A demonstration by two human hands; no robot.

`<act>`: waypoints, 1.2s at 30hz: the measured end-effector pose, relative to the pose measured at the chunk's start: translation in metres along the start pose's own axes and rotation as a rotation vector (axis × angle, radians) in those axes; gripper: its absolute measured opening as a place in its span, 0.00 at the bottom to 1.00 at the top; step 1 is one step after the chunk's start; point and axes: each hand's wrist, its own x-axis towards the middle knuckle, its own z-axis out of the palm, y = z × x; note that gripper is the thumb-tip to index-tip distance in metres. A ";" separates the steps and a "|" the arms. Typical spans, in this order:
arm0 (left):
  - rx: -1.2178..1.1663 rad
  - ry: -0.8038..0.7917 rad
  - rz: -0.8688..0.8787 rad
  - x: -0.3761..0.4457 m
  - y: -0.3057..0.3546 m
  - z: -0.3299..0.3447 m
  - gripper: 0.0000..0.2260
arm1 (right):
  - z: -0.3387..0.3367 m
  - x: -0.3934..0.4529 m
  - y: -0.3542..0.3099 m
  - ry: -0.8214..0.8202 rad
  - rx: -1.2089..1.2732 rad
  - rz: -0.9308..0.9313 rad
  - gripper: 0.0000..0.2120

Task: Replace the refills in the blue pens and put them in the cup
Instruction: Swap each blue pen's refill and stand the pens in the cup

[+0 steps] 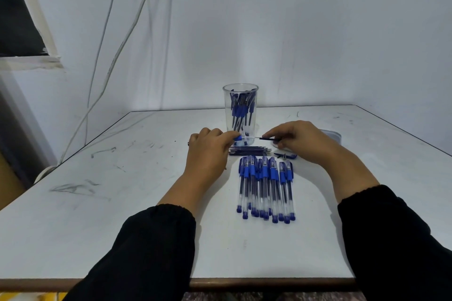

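Head view; left hand [208, 146] pinches a blue pen barrel [241, 138] by its grip end, fingers curled round it; right hand [296, 140] pinches a thin dark refill [265, 139], its tip at the barrel mouth; both held just in front of the clear cup [241, 110], which stands toward the far side of the table [97, 203] and already holds several blue pens. Loose refills [249, 150] lie in a small bundle just below the hands; a row of blue pens [266, 188] lies nearer the person; a loose pen part [285, 155] lies right of the refills. Risks, as judgement: refill may miss the mouth and bend if pushed off-axis; hands so near the cup could knock it over; loose part could roll off or get mixed up; old and new refills could be confused. No brand, label or writing readable.
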 end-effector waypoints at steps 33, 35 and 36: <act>-0.068 0.014 0.114 0.000 0.004 0.003 0.13 | 0.015 -0.001 -0.010 -0.011 -0.086 -0.075 0.11; -0.088 0.010 0.102 0.001 0.004 0.003 0.13 | 0.023 -0.001 -0.013 0.006 -0.097 -0.099 0.09; -0.090 0.011 0.094 0.001 0.004 0.004 0.13 | 0.027 0.000 -0.015 0.008 -0.108 -0.111 0.09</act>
